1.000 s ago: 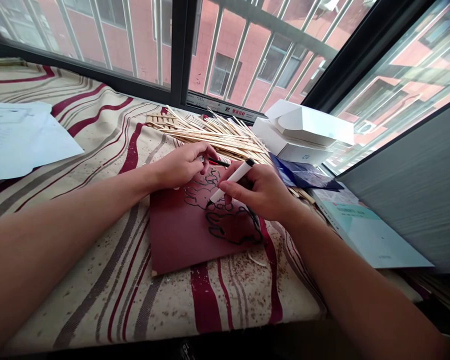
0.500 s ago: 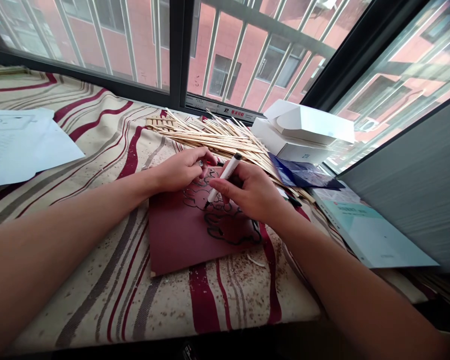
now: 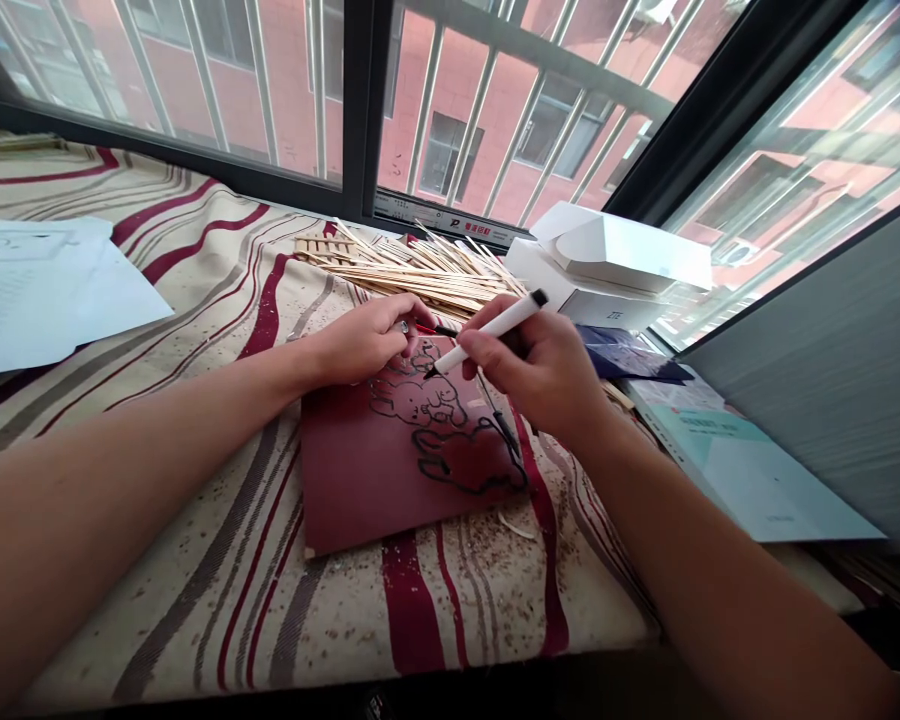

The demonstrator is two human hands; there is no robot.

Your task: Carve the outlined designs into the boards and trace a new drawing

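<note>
My right hand (image 3: 536,365) grips a white marker (image 3: 499,330) with a black cap end pointing up and right. Its dark tip is at the upper part of a dark red board (image 3: 360,470); whether it touches is hard to tell. Black outlines of a cartoon animal (image 3: 420,400) cover the board's upper right, with thicker strokes in the lower part. My left hand (image 3: 367,340), a ring on one finger, rests on the board's upper left edge, fingers bent and apart. Beyond its fingertips lies a thin red and black item (image 3: 439,330), partly hidden.
Thin wooden sticks (image 3: 412,275) are piled behind the board. A white box (image 3: 615,260), dark blue packet (image 3: 630,355) and pale green book (image 3: 742,460) lie to the right. Drawn paper sheets (image 3: 52,290) are at left on the striped cloth (image 3: 217,560), which is strewn with crumbs.
My right hand has shifted right and slightly up with the marker, which now slants lower. More of the drawing shows. My left hand stays in place on the board.
</note>
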